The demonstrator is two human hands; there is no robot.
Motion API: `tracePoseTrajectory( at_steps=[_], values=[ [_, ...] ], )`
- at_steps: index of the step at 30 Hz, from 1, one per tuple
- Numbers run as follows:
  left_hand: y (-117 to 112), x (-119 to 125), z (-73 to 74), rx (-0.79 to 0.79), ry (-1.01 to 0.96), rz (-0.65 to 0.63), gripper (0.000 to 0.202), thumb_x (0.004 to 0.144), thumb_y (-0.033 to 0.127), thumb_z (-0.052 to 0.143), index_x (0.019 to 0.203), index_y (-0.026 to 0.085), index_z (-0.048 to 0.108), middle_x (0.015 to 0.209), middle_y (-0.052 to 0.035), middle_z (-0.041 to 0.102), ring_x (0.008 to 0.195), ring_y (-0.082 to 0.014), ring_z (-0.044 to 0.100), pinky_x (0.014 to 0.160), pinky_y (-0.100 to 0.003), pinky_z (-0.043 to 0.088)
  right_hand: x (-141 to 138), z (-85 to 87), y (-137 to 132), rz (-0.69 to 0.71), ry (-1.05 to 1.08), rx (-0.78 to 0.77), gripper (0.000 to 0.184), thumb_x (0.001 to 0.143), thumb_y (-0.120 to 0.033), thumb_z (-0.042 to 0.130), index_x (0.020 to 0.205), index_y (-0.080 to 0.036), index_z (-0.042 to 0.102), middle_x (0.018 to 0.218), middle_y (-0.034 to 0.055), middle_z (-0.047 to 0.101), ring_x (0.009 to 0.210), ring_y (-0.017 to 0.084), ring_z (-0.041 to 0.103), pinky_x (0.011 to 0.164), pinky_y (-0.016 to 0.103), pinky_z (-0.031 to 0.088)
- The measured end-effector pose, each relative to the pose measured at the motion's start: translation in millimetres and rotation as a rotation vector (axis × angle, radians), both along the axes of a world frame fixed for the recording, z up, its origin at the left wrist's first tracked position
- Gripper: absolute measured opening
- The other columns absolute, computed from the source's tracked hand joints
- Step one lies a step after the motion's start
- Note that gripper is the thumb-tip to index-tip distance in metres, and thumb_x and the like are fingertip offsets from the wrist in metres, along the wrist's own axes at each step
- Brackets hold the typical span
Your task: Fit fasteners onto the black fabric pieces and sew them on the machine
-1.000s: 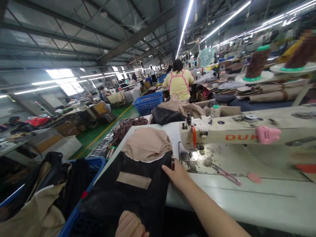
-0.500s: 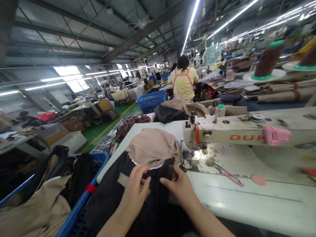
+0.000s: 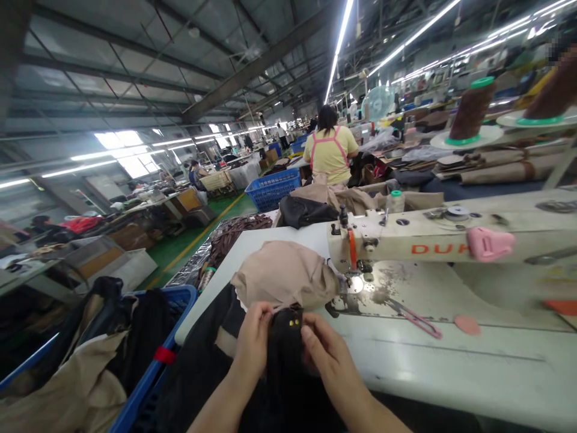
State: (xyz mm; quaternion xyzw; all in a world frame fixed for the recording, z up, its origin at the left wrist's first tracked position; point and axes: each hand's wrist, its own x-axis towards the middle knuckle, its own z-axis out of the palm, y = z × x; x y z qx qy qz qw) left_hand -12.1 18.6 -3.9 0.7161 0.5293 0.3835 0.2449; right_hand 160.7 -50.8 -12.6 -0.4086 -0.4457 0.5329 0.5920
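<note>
The left hand [image 3: 255,337] and right hand [image 3: 327,349] pinch the black-and-beige fabric piece [image 3: 282,270] on the bench [image 3: 406,361] left of the sewing machine [image 3: 396,234], its black strip [image 3: 286,361] running lengthwise between them, gold studs [image 3: 294,323] nearer the right.

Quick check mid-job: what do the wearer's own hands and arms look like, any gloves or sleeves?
The left hand and right hand are ungloved, with no ring, watch or bracelet visible. Both forearms are bare as far as the picture shows; no sleeve comes into view. Nail detail is too small to tell.
</note>
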Motion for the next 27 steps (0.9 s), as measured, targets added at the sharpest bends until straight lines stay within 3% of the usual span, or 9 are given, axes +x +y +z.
tracePoseTrajectory(
  at_steps=[3, 7, 12, 17, 22, 24, 27],
  values=[
    [-5, 0, -3.0, -0.126, -0.08, -0.016, 0.027, 0.095, 0.043, 0.05, 0.091, 0.02, 0.063, 0.085, -0.0043, 0.067, 0.082, -0.0248, 0.063, 0.075, -0.036, 0.05, 3, -0.8, 2, -0.061, -0.04, 0.019, 0.044, 0.09, -0.059, 0.062, 0.111, -0.021, 0.069, 0.086, 0.0041, 0.066, 0.076, 0.019, 0.06, 0.069, 0.029, 0.051],
    [-12, 5, -7.4, -0.086, -0.073, 0.02, 0.028, 0.097, 0.045, 0.049, 0.091, 0.021, 0.062, 0.086, -0.0038, 0.066, 0.085, -0.0247, 0.062, 0.078, -0.035, 0.049, 4, -3.1, 2, -0.101, -0.054, 0.014, 0.042, 0.091, -0.055, 0.063, 0.114, -0.021, 0.068, 0.097, 0.0072, 0.071, 0.09, 0.023, 0.065, 0.083, 0.035, 0.053],
    [-4, 7, -5.3, -0.119, -0.069, -0.059, 0.024, 0.096, 0.041, 0.052, 0.092, 0.021, 0.063, 0.088, -0.0037, 0.066, 0.086, -0.024, 0.063, 0.08, -0.036, 0.049, 2, 0.9, 3, -0.124, -0.04, -0.011, 0.039, 0.085, -0.054, 0.07, 0.103, -0.02, 0.07, 0.09, 0.0058, 0.07, 0.084, 0.021, 0.065, 0.078, 0.032, 0.053],
    [-1, 8, 8.5, -0.045, -0.049, -0.132, 0.018, 0.094, 0.032, 0.053, 0.093, 0.02, 0.067, 0.096, -0.006, 0.067, 0.093, -0.0239, 0.064, 0.087, -0.036, 0.051, 1, 5.6, 6, -0.133, -0.028, -0.022, 0.041, 0.084, -0.056, 0.071, 0.099, -0.019, 0.069, 0.085, 0.0045, 0.068, 0.08, 0.02, 0.062, 0.075, 0.03, 0.052],
    [-5, 10, 27.7, -0.016, -0.08, -0.322, 0.03, 0.101, 0.03, 0.047, 0.12, 0.022, 0.069, 0.125, -0.0093, 0.069, 0.119, -0.0246, 0.062, 0.105, -0.039, 0.048, 4, 5.9, 4, -0.158, -0.093, -0.011, 0.045, 0.084, -0.06, 0.069, 0.101, -0.019, 0.069, 0.085, 0.0045, 0.067, 0.079, 0.02, 0.061, 0.074, 0.03, 0.051],
    [-3, 10, 31.6, -0.012, -0.051, -0.387, 0.028, 0.102, 0.031, 0.048, 0.113, 0.021, 0.072, 0.118, -0.0091, 0.072, 0.114, -0.0238, 0.065, 0.103, -0.037, 0.049, 7, 6.5, 2, -0.167, -0.149, 0.01, 0.043, 0.087, -0.06, 0.066, 0.1, -0.019, 0.068, 0.084, 0.0044, 0.066, 0.078, 0.02, 0.061, 0.073, 0.03, 0.051],
    [0, 11, 32.5, 0.026, -0.017, -0.376, 0.025, 0.101, 0.031, 0.052, 0.093, 0.02, 0.073, 0.099, -0.007, 0.073, 0.097, -0.022, 0.067, 0.091, -0.033, 0.053, 15, 9.4, -1, -0.15, -0.262, 0.059, 0.038, 0.093, -0.057, 0.059, 0.095, -0.02, 0.068, 0.081, 0.0038, 0.064, 0.075, 0.019, 0.059, 0.07, 0.03, 0.049]
  ],
)
